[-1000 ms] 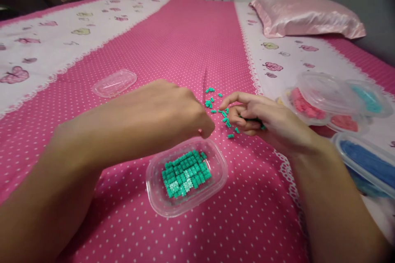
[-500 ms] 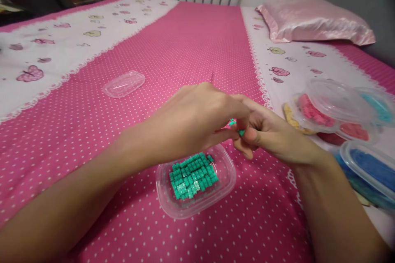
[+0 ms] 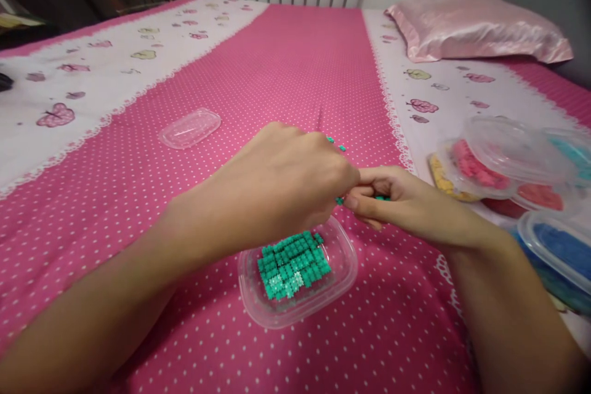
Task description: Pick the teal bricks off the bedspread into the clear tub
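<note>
Nearest me, the clear tub [image 3: 340, 268] is resting left of the bedspread's [image 3: 318, 61] right lace edge, holding packed green bricks [image 3: 295, 261]. Over the tub's far rim my left hand [image 3: 300, 175] is arching, fingertips hidden, so I can't tell its grip. My right hand [image 3: 409, 202] is loosely cupping green pieces [image 3: 382, 198], probably light, stiff and slick, best pinched by opposite sides. Farther off, loose pieces [image 3: 342, 148] are lying.

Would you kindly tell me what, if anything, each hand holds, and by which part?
The right hand seems to hold small green pieces in its palm; their gripped part is unclear. The left hand hides its fingertips, so I cannot tell.
</note>
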### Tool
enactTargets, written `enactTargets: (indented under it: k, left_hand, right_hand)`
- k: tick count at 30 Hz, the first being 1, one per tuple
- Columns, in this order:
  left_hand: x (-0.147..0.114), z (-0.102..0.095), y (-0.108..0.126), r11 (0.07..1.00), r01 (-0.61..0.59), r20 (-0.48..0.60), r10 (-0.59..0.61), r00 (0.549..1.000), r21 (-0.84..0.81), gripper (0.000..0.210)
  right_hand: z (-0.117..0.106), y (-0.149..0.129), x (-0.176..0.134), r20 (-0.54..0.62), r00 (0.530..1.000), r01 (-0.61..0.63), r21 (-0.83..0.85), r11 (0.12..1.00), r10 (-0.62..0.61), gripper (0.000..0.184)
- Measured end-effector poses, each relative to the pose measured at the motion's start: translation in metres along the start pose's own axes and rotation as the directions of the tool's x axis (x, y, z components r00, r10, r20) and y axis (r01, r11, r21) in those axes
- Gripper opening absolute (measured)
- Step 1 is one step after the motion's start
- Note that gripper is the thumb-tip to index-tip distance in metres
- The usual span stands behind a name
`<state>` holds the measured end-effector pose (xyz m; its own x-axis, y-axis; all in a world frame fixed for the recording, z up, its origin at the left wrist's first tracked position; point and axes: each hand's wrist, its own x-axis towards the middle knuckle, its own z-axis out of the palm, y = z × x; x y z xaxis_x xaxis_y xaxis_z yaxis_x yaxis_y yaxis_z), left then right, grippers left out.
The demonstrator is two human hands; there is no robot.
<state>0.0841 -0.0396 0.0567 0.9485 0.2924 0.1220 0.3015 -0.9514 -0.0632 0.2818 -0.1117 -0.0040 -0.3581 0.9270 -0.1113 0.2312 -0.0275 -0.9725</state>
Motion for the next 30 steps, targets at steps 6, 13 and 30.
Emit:
enactTargets:
  k: [6, 13, 30]
  left_hand:
    - [-0.005, 0.001, -0.010, 0.987, -0.082, -0.102, 0.068, 0.992, -0.141, 0.017]
    - [-0.011, -0.001, 0.009, 0.949, -0.275, 0.121, 0.295, 0.948, -0.157, 0.025]
    - [-0.012, 0.031, 0.026, 0.947, -0.294, 0.122, 0.310, 0.943, -0.129, 0.032]
  right_hand:
    - [-0.002, -0.002, -0.003, 0.020, 1.000, -0.005, 0.009, 1.000, 0.005, 0.013]
    - [-0.011, 0.002, -0.006, 0.047, 0.997, -0.050, -0.130, 0.990, 0.057, 0.036]
    - [-0.014, -0.001, -0.003, 0.037, 0.999, -0.003, -0.215, 0.977, 0.011, 0.035]
